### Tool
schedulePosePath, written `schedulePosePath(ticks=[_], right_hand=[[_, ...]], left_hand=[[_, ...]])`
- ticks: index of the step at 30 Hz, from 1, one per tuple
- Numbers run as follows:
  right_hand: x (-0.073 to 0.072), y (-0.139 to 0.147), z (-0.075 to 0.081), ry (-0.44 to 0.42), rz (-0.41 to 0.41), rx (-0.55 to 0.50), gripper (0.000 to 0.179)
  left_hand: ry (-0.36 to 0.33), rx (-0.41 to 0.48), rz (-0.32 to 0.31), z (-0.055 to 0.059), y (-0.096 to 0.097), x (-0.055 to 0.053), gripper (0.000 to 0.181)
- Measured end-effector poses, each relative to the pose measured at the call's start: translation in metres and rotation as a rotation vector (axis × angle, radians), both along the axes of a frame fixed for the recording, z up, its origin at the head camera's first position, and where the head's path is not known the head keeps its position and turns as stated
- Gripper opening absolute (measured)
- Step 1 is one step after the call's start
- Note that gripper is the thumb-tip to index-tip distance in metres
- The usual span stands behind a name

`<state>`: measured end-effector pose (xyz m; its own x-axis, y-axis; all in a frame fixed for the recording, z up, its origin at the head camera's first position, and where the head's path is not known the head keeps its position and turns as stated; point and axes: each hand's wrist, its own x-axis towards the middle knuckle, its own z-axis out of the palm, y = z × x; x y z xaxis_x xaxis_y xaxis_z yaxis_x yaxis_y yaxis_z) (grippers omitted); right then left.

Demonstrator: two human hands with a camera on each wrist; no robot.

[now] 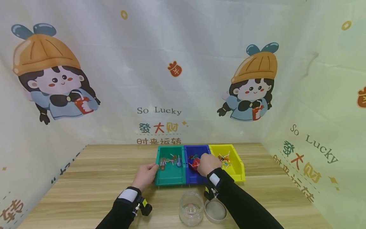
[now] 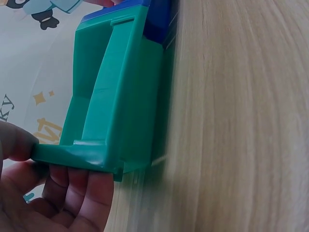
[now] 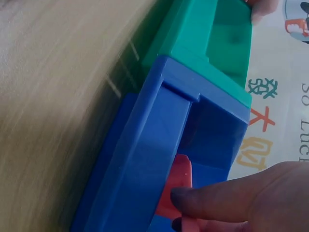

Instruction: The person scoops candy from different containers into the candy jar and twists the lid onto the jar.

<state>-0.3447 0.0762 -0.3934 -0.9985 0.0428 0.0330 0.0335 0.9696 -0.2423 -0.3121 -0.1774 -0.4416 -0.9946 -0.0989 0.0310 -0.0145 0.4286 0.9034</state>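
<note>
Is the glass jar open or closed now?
Open: no cover sits on the glass jar, and a round lid lies on the table beside it.

Looks booth-like, curtained on three sides by cartoon-printed cloth [image 1: 200, 35] around a wood-grain table [image 1: 94, 178]; cannot be placed further.

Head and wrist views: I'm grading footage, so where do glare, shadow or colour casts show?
Left wrist: pale sheen on the rim of the open green plastic bin, dark shadow beside it on the pale wooden table; right wrist: similar shadow beside the open blue plastic bin; head: the white printed cloth backdrop looks yellowish-green at right.
</note>
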Motion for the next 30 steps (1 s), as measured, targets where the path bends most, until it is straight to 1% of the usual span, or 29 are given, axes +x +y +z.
schedulePosePath(ticks=[5,8,12,14,18,21,25,30], right_hand=[[-0.004,0.0,0.001,-0.005,0.022,0.002,0.028],[-0.004,-0.002,-0.002,0.039,0.038,0.054,0.03],[-0.003,-0.005,-0.009,0.144,0.066,0.151,0.03],[-0.002,-0.006,-0.01,0.164,0.074,0.17,0.028],[-0.003,-0.008,-0.009,0.158,0.074,0.173,0.026],[-0.003,-0.009,-0.009,0.127,0.074,0.177,0.026],[-0.005,-0.011,-0.011,0.097,0.073,0.167,0.027],[-0.01,-0.012,-0.013,0.131,0.083,0.156,0.025]], left_hand=[[-0.004,0.003,-0.003,0.0,-0.001,0.0,0.039],[0.001,0.007,-0.004,0.0,-0.001,0.001,0.038],[0.0,0.006,-0.008,0.0,-0.001,0.002,0.04],[-0.004,0.005,-0.011,-0.001,-0.001,0.002,0.041],[0.007,0.001,-0.007,-0.003,-0.001,0.001,0.041],[0.008,-0.001,-0.001,-0.005,-0.001,0.0,0.041],[0.0,0.002,-0.013,-0.005,-0.001,0.0,0.041],[0.01,-0.003,-0.015,-0.002,-0.001,-0.001,0.038]])
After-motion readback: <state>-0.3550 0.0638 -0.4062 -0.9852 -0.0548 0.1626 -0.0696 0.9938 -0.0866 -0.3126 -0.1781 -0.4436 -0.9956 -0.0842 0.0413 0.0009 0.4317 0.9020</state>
